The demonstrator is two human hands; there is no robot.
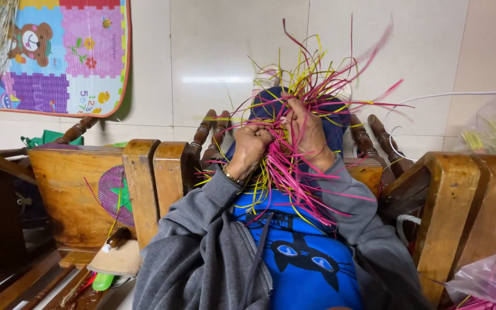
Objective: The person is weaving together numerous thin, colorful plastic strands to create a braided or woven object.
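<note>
Pink and yellow strips (311,115) bristle out from between our hands, the left hand (252,146) fisted tight on a bunch of them, the right hand (307,132) closed over the woven tangle just beside it, above our blue shirt (302,252) and wooden chair arms (156,183).

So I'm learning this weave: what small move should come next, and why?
Probably the right hand should draw one loose pink strip taut; both hands pinch the tangled bundle of thin pink and yellow plastic strips, left hand fisted, ends splaying everywhere.
</note>
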